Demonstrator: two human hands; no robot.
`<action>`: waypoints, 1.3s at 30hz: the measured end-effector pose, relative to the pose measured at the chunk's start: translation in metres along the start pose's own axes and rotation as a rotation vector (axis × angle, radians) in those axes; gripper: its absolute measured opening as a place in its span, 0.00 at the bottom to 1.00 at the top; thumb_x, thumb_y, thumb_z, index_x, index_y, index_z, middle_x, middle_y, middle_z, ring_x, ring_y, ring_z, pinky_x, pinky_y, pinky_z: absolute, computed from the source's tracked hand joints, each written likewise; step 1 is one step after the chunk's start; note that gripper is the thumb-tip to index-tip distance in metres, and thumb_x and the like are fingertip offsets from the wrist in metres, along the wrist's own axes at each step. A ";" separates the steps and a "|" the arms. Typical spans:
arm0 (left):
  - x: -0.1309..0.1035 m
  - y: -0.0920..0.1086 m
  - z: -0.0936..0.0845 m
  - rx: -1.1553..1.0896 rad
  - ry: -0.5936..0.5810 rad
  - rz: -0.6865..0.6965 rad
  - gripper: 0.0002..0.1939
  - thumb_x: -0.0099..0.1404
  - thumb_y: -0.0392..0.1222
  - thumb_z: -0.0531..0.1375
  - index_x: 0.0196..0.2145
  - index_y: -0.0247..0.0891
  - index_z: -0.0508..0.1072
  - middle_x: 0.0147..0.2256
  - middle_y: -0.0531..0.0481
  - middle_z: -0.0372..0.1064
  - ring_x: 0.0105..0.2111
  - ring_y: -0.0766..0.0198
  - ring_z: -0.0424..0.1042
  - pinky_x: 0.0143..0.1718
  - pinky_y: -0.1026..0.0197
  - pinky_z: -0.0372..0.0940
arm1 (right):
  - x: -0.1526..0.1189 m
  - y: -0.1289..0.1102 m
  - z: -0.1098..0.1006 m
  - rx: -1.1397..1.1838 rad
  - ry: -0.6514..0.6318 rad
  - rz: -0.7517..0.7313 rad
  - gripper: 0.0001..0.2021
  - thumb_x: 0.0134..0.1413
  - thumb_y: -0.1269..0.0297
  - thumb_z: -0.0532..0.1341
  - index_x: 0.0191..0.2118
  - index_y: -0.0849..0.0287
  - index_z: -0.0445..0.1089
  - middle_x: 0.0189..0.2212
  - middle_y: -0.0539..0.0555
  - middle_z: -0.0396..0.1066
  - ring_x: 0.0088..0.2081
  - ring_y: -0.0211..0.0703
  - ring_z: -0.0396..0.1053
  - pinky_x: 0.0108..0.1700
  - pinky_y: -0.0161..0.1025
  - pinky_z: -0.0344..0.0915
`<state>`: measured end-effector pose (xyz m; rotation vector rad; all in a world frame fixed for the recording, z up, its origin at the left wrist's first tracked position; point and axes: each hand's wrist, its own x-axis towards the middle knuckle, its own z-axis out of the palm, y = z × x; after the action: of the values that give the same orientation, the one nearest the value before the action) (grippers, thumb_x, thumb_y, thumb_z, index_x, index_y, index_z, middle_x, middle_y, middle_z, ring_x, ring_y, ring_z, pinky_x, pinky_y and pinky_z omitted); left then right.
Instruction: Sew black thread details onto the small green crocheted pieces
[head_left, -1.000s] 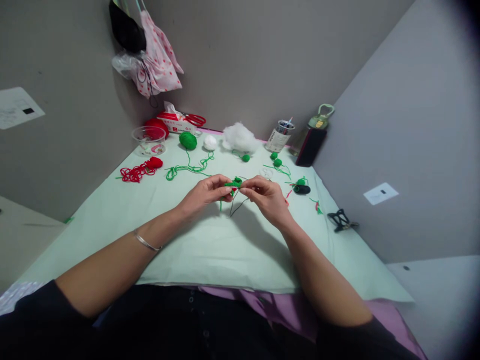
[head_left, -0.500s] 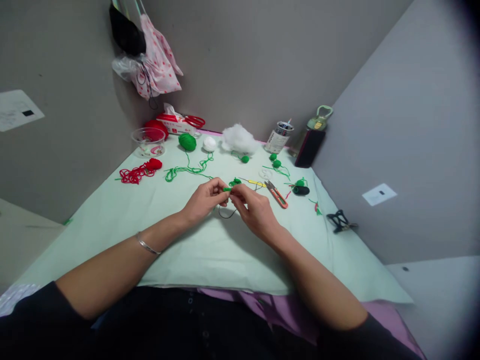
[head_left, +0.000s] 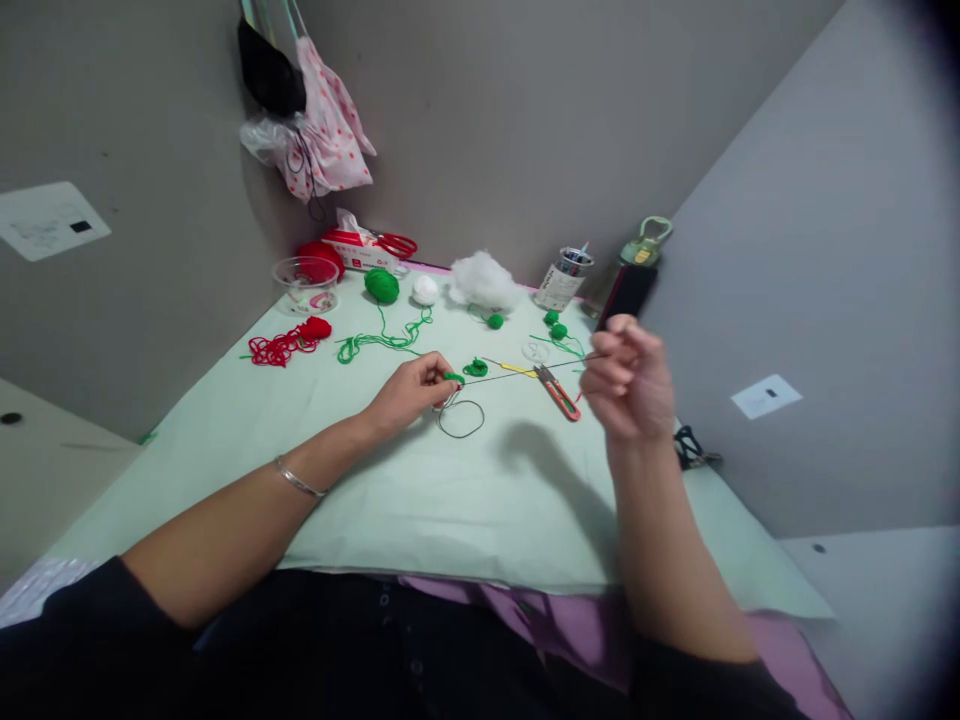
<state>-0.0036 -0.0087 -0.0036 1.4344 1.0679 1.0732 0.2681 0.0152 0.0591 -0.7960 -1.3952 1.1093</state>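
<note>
My left hand (head_left: pixel 405 396) is closed over the table, pinching a small green crocheted piece (head_left: pixel 454 378) between thumb and fingers. A dark thread (head_left: pixel 487 379) runs taut from that piece to my right hand (head_left: pixel 631 385), which is raised at the right with its fingers curled on the thread. Whether a needle is in the right fingers cannot be made out. Some slack dark thread lies looped on the cloth below the piece. Just beyond are a small green yarn bundle (head_left: pixel 475 367), a yellow-handled crochet hook (head_left: pixel 517 369) and orange thread snips (head_left: pixel 562 398).
Along the back are a clear tub (head_left: pixel 306 300), tissue box (head_left: pixel 352 250), green yarn ball (head_left: pixel 382 287), white ball (head_left: pixel 424 290), white stuffing (head_left: pixel 484 280), pen tin (head_left: pixel 564 282) and bottle (head_left: pixel 642 248). Red yarn (head_left: pixel 281 348) lies left. Grey walls enclose the table.
My right hand has moved away from the left, up and to the right, drawing the dark thread out straight. My left hand stays in place with the green piece.
</note>
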 end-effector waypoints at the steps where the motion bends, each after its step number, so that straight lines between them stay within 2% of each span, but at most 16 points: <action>1: 0.001 0.000 -0.001 0.002 -0.003 -0.006 0.10 0.59 0.45 0.64 0.31 0.39 0.68 0.22 0.55 0.66 0.24 0.66 0.64 0.29 0.61 0.57 | 0.005 -0.002 -0.021 -0.020 0.051 -0.050 0.12 0.59 0.50 0.59 0.32 0.52 0.61 0.22 0.45 0.57 0.18 0.33 0.40 0.19 0.37 0.38; 5: 0.001 -0.001 -0.004 0.010 -0.010 -0.011 0.09 0.60 0.45 0.64 0.32 0.39 0.69 0.22 0.55 0.65 0.24 0.66 0.64 0.29 0.61 0.54 | 0.018 -0.002 -0.098 -0.113 0.277 -0.260 0.18 0.53 0.50 0.65 0.24 0.52 0.59 0.19 0.45 0.47 0.19 0.35 0.39 0.23 0.42 0.37; 7: 0.001 -0.002 -0.003 0.003 -0.020 -0.006 0.09 0.60 0.45 0.64 0.32 0.39 0.69 0.23 0.56 0.65 0.25 0.66 0.64 0.29 0.62 0.54 | 0.021 0.000 -0.115 -0.105 0.418 -0.305 0.16 0.48 0.53 0.69 0.24 0.51 0.60 0.18 0.45 0.48 0.19 0.35 0.39 0.23 0.41 0.37; 8: 0.001 -0.002 -0.003 -0.003 -0.027 -0.004 0.09 0.60 0.45 0.63 0.32 0.39 0.69 0.23 0.56 0.65 0.25 0.66 0.64 0.29 0.62 0.55 | 0.023 0.002 -0.114 -0.092 0.482 -0.311 0.14 0.47 0.55 0.69 0.26 0.51 0.63 0.18 0.45 0.50 0.19 0.34 0.41 0.23 0.40 0.37; 10: 0.001 -0.003 -0.003 -0.006 -0.037 -0.005 0.09 0.61 0.45 0.63 0.33 0.39 0.69 0.23 0.56 0.65 0.25 0.67 0.64 0.29 0.62 0.55 | 0.024 0.007 -0.094 -0.097 0.522 -0.279 0.08 0.48 0.58 0.68 0.30 0.50 0.68 0.20 0.46 0.56 0.19 0.34 0.46 0.22 0.38 0.42; 11: 0.001 -0.004 -0.002 -0.007 -0.040 -0.007 0.08 0.61 0.44 0.63 0.33 0.38 0.68 0.23 0.56 0.65 0.25 0.67 0.64 0.30 0.62 0.55 | 0.023 0.010 -0.076 -0.110 0.482 -0.242 0.06 0.49 0.59 0.67 0.32 0.51 0.71 0.21 0.46 0.59 0.20 0.34 0.49 0.23 0.37 0.45; 14: 0.001 -0.004 -0.003 -0.010 -0.037 -0.010 0.08 0.61 0.44 0.63 0.33 0.38 0.68 0.23 0.56 0.65 0.25 0.67 0.63 0.30 0.62 0.55 | 0.011 0.021 -0.011 -0.236 0.233 -0.130 0.07 0.51 0.60 0.67 0.33 0.58 0.75 0.24 0.49 0.65 0.23 0.35 0.59 0.26 0.37 0.55; 17: 0.000 -0.003 -0.003 -0.015 -0.039 -0.004 0.08 0.62 0.45 0.62 0.33 0.38 0.68 0.23 0.56 0.65 0.25 0.67 0.63 0.30 0.62 0.55 | -0.009 0.034 0.045 -0.586 -0.169 -0.117 0.07 0.54 0.60 0.67 0.36 0.58 0.77 0.32 0.52 0.69 0.30 0.37 0.65 0.34 0.38 0.61; 19: -0.001 -0.002 -0.002 -0.015 -0.047 0.001 0.09 0.62 0.45 0.62 0.34 0.39 0.68 0.23 0.56 0.65 0.25 0.67 0.63 0.30 0.62 0.55 | -0.020 0.042 0.065 -0.726 -0.302 -0.131 0.06 0.56 0.63 0.67 0.39 0.58 0.78 0.32 0.51 0.68 0.30 0.36 0.64 0.35 0.37 0.61; 21: -0.001 -0.002 -0.002 -0.006 -0.051 0.002 0.09 0.63 0.46 0.62 0.34 0.39 0.68 0.23 0.56 0.66 0.25 0.67 0.63 0.30 0.62 0.55 | -0.025 0.047 0.073 -0.763 -0.358 -0.126 0.04 0.58 0.66 0.65 0.36 0.58 0.77 0.31 0.51 0.67 0.30 0.36 0.64 0.35 0.37 0.60; 25: -0.001 -0.003 -0.002 0.003 -0.041 0.008 0.10 0.62 0.46 0.63 0.33 0.39 0.68 0.22 0.56 0.66 0.25 0.67 0.63 0.29 0.62 0.55 | -0.017 0.040 0.058 -0.503 -0.301 -0.021 0.06 0.57 0.65 0.64 0.30 0.59 0.76 0.28 0.51 0.68 0.29 0.36 0.64 0.33 0.37 0.60; 28: 0.000 -0.004 -0.003 -0.003 -0.034 0.001 0.09 0.61 0.45 0.63 0.33 0.38 0.68 0.22 0.56 0.66 0.25 0.67 0.64 0.30 0.62 0.55 | -0.004 0.023 0.034 -0.127 -0.118 0.031 0.06 0.52 0.63 0.67 0.29 0.58 0.75 0.24 0.49 0.66 0.25 0.34 0.60 0.29 0.35 0.59; 31: 0.001 -0.004 -0.004 0.001 -0.032 -0.011 0.09 0.61 0.44 0.63 0.33 0.38 0.68 0.22 0.55 0.66 0.25 0.67 0.64 0.29 0.62 0.55 | 0.006 0.005 0.007 0.242 0.097 -0.027 0.05 0.47 0.65 0.68 0.27 0.57 0.72 0.24 0.48 0.66 0.23 0.32 0.57 0.24 0.32 0.58; 34: 0.003 -0.006 -0.005 0.024 -0.036 -0.021 0.08 0.61 0.44 0.63 0.33 0.38 0.69 0.22 0.55 0.66 0.24 0.67 0.63 0.28 0.62 0.53 | 0.012 -0.008 -0.017 0.537 0.232 -0.080 0.06 0.48 0.69 0.65 0.25 0.59 0.68 0.25 0.47 0.64 0.22 0.29 0.54 0.23 0.29 0.60; 36: 0.004 -0.008 -0.006 0.039 -0.048 -0.026 0.08 0.61 0.45 0.63 0.33 0.39 0.69 0.22 0.55 0.65 0.24 0.67 0.62 0.27 0.62 0.52 | 0.014 -0.011 -0.030 0.638 0.282 -0.108 0.07 0.50 0.71 0.63 0.25 0.58 0.67 0.24 0.47 0.62 0.22 0.29 0.54 0.22 0.29 0.60; 39: 0.005 -0.011 -0.008 0.047 -0.090 -0.013 0.08 0.62 0.45 0.63 0.33 0.39 0.70 0.23 0.55 0.66 0.24 0.67 0.63 0.28 0.62 0.53 | 0.016 -0.008 -0.040 0.571 0.303 -0.124 0.08 0.54 0.68 0.63 0.25 0.57 0.67 0.24 0.48 0.62 0.22 0.31 0.56 0.21 0.31 0.61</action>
<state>-0.0112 -0.0009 -0.0128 1.4974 1.0423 0.9704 0.3063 0.0349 0.0696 -0.4308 -0.8008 1.1552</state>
